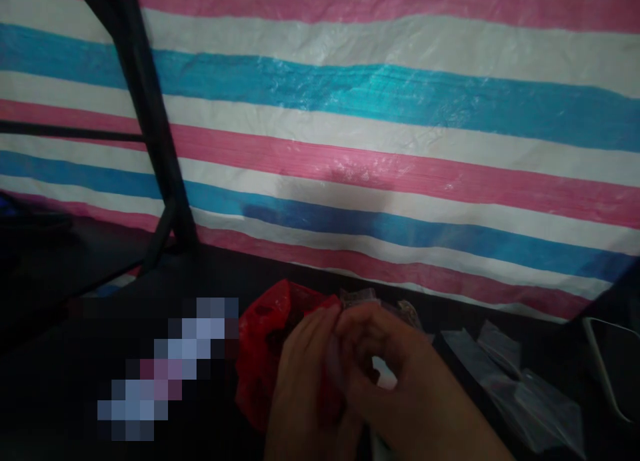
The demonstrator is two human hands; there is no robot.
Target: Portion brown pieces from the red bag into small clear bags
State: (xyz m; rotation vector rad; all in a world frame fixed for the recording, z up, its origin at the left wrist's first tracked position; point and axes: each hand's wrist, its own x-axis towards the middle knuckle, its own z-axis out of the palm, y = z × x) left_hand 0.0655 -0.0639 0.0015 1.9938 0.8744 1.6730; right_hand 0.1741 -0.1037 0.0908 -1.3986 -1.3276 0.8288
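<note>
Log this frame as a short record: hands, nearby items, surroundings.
Left hand: in front of the red bag; contact unclear
Right hand: fingers curled, tips at or near the other hand's
Held item: too dark to tell
Right side: clear plastic bags; phone-like device at the edge
Left side: black post, pixelated patch
Backdrop: striped sheet, pink, white, blue

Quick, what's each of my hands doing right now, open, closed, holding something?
Left hand: fingers together in front of the red plastic bag; grip cannot be told.
Right hand: fingers curled; whether it holds anything is unclear.
</note>
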